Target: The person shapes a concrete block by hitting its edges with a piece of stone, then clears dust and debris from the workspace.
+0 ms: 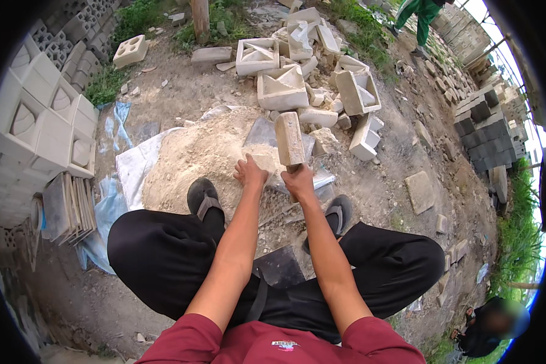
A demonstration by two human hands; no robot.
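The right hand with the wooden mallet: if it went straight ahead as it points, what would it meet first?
Probably the hollow pale concrete block at the near edge of the rubble heap, straight beyond the right hand and its wooden mallet; depth is unclear.

Soft, even daylight fills the yard, with only faint shadows under the legs. The sky (pixel 531 130) blows out white at the right rim. Fisheye bending curves the stacked blocks (pixel 39 118); corners vignette black.

sand pile (pixel 188 161) before feet, blocks (pixel 282 88) behind
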